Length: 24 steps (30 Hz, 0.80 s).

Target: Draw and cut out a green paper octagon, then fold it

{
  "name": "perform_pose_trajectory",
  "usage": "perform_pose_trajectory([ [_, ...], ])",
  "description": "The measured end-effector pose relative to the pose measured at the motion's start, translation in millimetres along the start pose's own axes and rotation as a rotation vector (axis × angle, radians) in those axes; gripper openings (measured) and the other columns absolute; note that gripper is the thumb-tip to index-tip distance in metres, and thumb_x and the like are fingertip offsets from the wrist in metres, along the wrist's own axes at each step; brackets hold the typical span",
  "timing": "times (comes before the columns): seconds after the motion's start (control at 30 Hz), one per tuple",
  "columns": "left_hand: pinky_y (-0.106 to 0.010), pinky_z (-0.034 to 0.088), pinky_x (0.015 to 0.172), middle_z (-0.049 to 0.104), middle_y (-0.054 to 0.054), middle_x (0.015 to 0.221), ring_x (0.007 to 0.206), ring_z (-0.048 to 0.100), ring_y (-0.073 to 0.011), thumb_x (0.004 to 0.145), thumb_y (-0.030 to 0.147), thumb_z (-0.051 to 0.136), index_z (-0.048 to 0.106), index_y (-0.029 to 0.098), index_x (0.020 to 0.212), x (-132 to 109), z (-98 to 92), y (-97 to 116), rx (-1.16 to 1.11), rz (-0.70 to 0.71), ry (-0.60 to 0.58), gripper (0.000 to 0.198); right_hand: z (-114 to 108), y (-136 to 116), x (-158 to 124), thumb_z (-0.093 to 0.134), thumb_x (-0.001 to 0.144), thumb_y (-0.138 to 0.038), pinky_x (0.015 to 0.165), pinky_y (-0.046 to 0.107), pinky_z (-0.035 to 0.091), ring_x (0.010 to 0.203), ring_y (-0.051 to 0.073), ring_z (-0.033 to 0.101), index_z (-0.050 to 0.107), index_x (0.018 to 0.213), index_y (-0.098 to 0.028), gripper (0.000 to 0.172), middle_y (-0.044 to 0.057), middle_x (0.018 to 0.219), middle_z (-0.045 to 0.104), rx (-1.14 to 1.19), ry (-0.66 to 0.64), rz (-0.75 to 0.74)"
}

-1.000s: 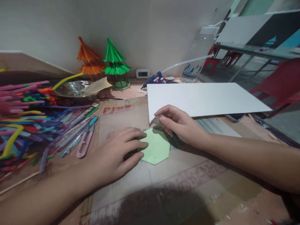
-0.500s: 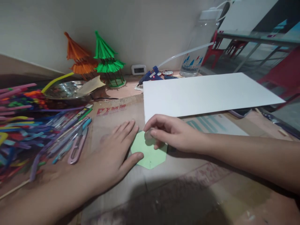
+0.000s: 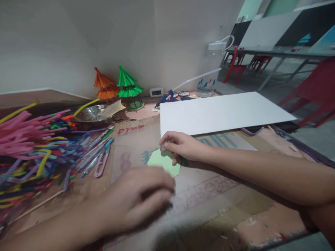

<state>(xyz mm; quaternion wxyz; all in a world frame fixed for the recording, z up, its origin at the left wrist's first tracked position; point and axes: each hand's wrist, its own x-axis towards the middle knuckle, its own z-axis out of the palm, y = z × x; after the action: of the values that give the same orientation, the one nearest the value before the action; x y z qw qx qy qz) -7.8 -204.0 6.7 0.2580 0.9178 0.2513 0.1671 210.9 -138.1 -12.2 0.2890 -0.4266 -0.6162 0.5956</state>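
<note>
A light green many-sided paper piece (image 3: 169, 162) lies flat on the cardboard sheet (image 3: 193, 195), its near part hidden by my left hand. Over its far edge, my right hand (image 3: 178, 146) is closed in a pinch. A small, round, greyish piece (image 3: 163, 148) shows at those fingertips, too indistinct to name. My left hand (image 3: 146, 191) is smeared by motion, in front of the green paper's near edge. Its fingers look bent, but whether they hold anything is unclear.
A white board (image 3: 220, 111) lies behind my right hand. Beyond are a blue glue gun (image 3: 167, 97), a clear bottle (image 3: 206, 76), and orange (image 3: 106, 85) and green (image 3: 128, 85) tiered models. Pipe cleaners (image 3: 28, 136), a metal bowl (image 3: 86, 113) and a pink cutter (image 3: 101, 164) occupy the left.
My left hand has lifted off the green paper and come nearer to me, its fingers no longer stretched flat. My right hand keeps its pinch at the paper's far edge. The view has shifted.
</note>
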Motion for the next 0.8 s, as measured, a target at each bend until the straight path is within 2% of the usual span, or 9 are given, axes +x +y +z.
perform_pose_trajectory([
  [0.07, -0.059, 0.041, 0.119, 0.044, -0.019, 0.162, 0.150, 0.042, -0.0376, 0.104, 0.052, 0.050, 0.050, 0.019, 0.153, 0.7, 5.1, -7.0, 0.158, -0.128, 0.042, 0.059, -0.3, 2.6, 2.4, 0.051, 0.097, -0.011, 0.046, 0.019, 0.056, 0.048, 0.008, 0.061, 0.057, 0.096, -0.019, 0.009, -0.006, 0.068, 0.059, 0.026, 0.000, -0.017],
  [0.13, -0.071, 0.033, 0.119, 0.015, -0.023, 0.172, 0.157, 0.017, -0.0470, 0.092, 0.065, 0.064, 0.028, 0.017, 0.165, -0.4, 9.1, -5.2, 0.180, -0.171, -0.083, 0.095, -0.2, 4.0, 3.2, 0.051, 0.095, -0.009, 0.043, 0.018, 0.053, 0.045, 0.008, 0.062, 0.057, 0.093, -0.018, 0.011, -0.007, 0.063, 0.060, 0.014, 0.008, -0.005],
  [0.27, -0.055, 0.031, 0.126, 0.032, -0.004, 0.169, 0.156, 0.029, -0.0297, 0.105, 0.043, 0.054, 0.039, 0.036, 0.160, -8.0, 0.3, 18.5, -0.039, 0.100, -0.512, 0.057, 0.7, 3.7, 0.8, 0.052, 0.086, -0.001, 0.034, 0.013, 0.040, 0.038, 0.008, 0.061, 0.061, 0.084, -0.016, 0.018, -0.008, 0.054, 0.057, -0.044, 0.033, 0.019],
  [0.37, -0.045, 0.042, 0.122, 0.052, -0.008, 0.158, 0.147, 0.048, -0.0277, 0.101, 0.044, 0.064, 0.057, 0.027, 0.147, -10.0, -6.7, 24.5, -0.088, 0.063, -0.359, 0.050, -0.1, 2.9, 0.0, 0.051, 0.085, -0.001, 0.034, 0.013, 0.041, 0.036, 0.008, 0.060, 0.062, 0.084, -0.016, 0.019, -0.011, 0.050, 0.052, -0.026, 0.039, -0.002],
  [0.47, -0.033, 0.058, 0.099, 0.078, -0.007, 0.116, 0.111, 0.073, -0.0208, 0.108, 0.040, 0.049, 0.075, 0.023, 0.112, -5.9, -4.3, 9.9, -0.078, 0.059, -0.068, 0.031, -2.8, 3.0, 1.6, 0.047, 0.089, -0.004, 0.038, 0.016, 0.047, 0.037, 0.009, 0.061, 0.059, 0.087, -0.018, 0.018, -0.012, 0.050, 0.049, 0.032, 0.019, -0.015],
  [0.57, -0.047, 0.054, 0.105, 0.075, -0.014, 0.125, 0.118, 0.070, -0.0286, 0.110, 0.044, 0.037, 0.071, 0.018, 0.121, 1.3, 4.2, -9.8, 0.159, -0.059, 0.093, 0.044, -4.8, 4.4, 4.1, 0.043, 0.089, -0.004, 0.038, 0.016, 0.045, 0.038, 0.009, 0.062, 0.056, 0.087, -0.018, 0.019, -0.010, 0.054, 0.053, 0.062, -0.011, -0.010],
  [0.63, -0.064, 0.038, 0.118, 0.048, -0.022, 0.159, 0.148, 0.044, -0.0420, 0.104, 0.057, 0.048, 0.054, 0.014, 0.149, 4.8, 11.1, -19.4, 0.302, -0.051, -0.023, 0.062, -4.6, 5.7, 5.3, 0.044, 0.088, -0.004, 0.036, 0.015, 0.042, 0.037, 0.009, 0.062, 0.056, 0.085, -0.017, 0.019, -0.009, 0.055, 0.054, 0.053, -0.028, -0.010],
  [0.7, -0.065, 0.029, 0.123, 0.027, -0.018, 0.171, 0.158, 0.022, -0.0424, 0.103, 0.059, 0.048, 0.035, 0.017, 0.162, 6.0, 15.8, -26.6, 0.336, -0.060, -0.139, 0.074, -4.4, 6.1, 5.6, 0.045, 0.088, -0.004, 0.038, 0.016, 0.043, 0.038, 0.009, 0.062, 0.056, 0.084, -0.017, 0.017, -0.009, 0.055, 0.055, 0.044, -0.041, -0.021],
  [0.8, -0.061, 0.027, 0.126, 0.029, -0.010, 0.171, 0.160, 0.019, -0.0354, 0.109, 0.053, 0.036, 0.028, 0.021, 0.165, 5.3, 14.9, -38.7, 0.323, -0.112, -0.187, 0.066, -8.7, 3.4, 3.1, 0.047, 0.092, -0.009, 0.047, 0.020, 0.051, 0.044, 0.010, 0.064, 0.057, 0.089, -0.018, 0.014, -0.009, 0.058, 0.055, 0.058, -0.048, -0.048],
])
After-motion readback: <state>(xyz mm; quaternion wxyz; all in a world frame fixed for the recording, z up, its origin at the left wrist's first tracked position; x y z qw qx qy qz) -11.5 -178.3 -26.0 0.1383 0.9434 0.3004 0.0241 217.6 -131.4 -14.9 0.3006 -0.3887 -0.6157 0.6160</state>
